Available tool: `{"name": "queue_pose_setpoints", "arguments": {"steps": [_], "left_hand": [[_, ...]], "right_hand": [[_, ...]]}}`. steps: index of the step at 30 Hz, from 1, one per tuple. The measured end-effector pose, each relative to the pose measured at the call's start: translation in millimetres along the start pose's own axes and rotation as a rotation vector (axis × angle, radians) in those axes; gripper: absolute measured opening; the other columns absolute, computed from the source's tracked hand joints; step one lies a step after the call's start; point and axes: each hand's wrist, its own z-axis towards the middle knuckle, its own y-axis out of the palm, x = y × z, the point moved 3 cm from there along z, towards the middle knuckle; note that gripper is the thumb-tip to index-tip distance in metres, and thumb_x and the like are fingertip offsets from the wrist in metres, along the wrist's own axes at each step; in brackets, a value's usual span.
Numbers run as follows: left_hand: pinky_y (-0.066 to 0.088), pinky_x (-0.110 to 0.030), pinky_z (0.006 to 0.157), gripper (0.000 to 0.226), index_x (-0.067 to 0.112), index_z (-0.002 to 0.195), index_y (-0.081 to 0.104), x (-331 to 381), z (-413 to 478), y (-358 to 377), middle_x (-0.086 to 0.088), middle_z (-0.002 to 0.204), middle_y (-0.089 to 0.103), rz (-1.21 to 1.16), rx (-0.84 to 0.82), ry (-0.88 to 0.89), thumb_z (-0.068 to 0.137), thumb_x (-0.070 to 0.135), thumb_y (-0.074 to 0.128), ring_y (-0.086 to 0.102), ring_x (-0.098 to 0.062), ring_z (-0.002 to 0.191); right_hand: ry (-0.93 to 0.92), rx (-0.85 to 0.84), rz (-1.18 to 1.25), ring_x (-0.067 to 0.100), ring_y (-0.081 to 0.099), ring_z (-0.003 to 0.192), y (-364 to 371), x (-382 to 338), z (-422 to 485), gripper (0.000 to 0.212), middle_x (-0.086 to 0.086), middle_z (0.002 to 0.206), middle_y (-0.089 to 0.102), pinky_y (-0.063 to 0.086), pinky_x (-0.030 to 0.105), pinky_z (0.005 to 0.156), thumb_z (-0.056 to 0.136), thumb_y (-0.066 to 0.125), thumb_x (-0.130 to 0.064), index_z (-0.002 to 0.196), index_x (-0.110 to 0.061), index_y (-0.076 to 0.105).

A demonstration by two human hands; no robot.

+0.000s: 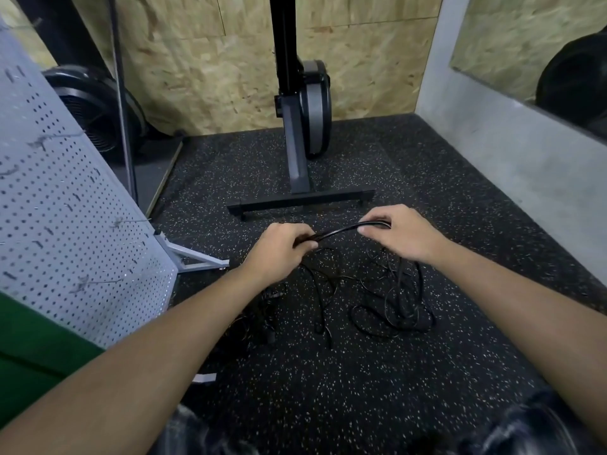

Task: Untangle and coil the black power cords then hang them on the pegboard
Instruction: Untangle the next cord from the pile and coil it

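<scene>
Forearms (pixel 147 356) in from bottom corners, meeting mid-frame. Left hand (pixel 279 247): fingers curled tight round cords (pixel 338 232). Right hand (pixel 400 234): fingers pinching same doubled stretch, which arches between hands. Rest drops into loose tangle on floor (pixel 361 382), just below hands. Pegboard (pixel 65 208) at left edge, few hooks on it.

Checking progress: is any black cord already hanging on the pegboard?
No, the visible part of the pegboard carries no cord; the black cords lie tangled on the floor.
</scene>
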Motion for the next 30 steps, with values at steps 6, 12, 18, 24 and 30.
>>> {"name": "queue_pose_setpoints", "arguments": {"steps": [6,12,18,24,30], "left_hand": [[0.053,-0.027,0.07,0.014,0.022,0.103,0.07,1.0,-2.7,3.8,0.01,0.075,0.066,-0.097,-0.129,0.01,0.106,0.031,0.06,0.07,-0.01,0.067],[0.057,-0.031,0.075,0.017,0.032,0.104,0.072,0.5,-6.7,17.6,0.004,0.081,0.073,-0.162,-0.444,-0.101,0.107,0.038,0.057,0.073,-0.011,0.072],[0.058,-0.03,0.067,0.027,0.011,0.11,0.072,21.6,-34.9,67.3,0.001,0.084,0.07,-0.226,-0.95,-0.224,0.108,0.033,0.056,0.074,-0.022,0.076],[0.042,-0.016,0.053,0.026,0.016,0.101,0.07,43.9,-20.9,79.4,0.014,0.067,0.055,-0.09,-0.598,0.086,0.11,0.032,0.051,0.056,0.003,0.057],[0.054,-0.035,0.073,0.019,0.022,0.102,0.071,22.8,-1.1,101.2,-0.002,0.091,0.073,0.021,-0.685,0.078,0.102,0.04,0.066,0.067,-0.016,0.078]], "right_hand": [[0.042,-0.067,-0.044,0.003,0.067,0.06,-2.7,22.5,-4.6,0.011,-0.004,0.075,0.075,0.052,0.023,0.06,0.099,0.069,-0.041,0.101,-0.032,0.075],[-0.016,-0.174,0.006,0.021,0.075,0.076,-9.3,25.5,-9.7,0.005,-0.005,0.077,0.078,0.064,0.043,0.075,0.096,0.074,-0.028,0.101,-0.028,0.077],[0.111,-0.602,-0.296,0.004,0.07,0.091,15.1,48.5,-28.5,0.024,-0.015,0.098,0.077,0.057,0.032,0.091,0.092,0.079,-0.032,0.116,-0.029,0.075],[0.121,-0.708,-0.22,0.008,0.061,0.116,48.2,61.1,-43.0,0.046,-0.02,0.125,0.064,0.048,0.035,0.106,0.09,0.078,-0.046,0.132,-0.038,0.061],[0.201,-0.728,-0.218,0.014,0.074,0.1,45.6,71.6,-48.7,0.028,-0.002,0.103,0.079,0.054,0.029,0.089,0.112,0.045,-0.027,0.107,-0.016,0.071]]}}
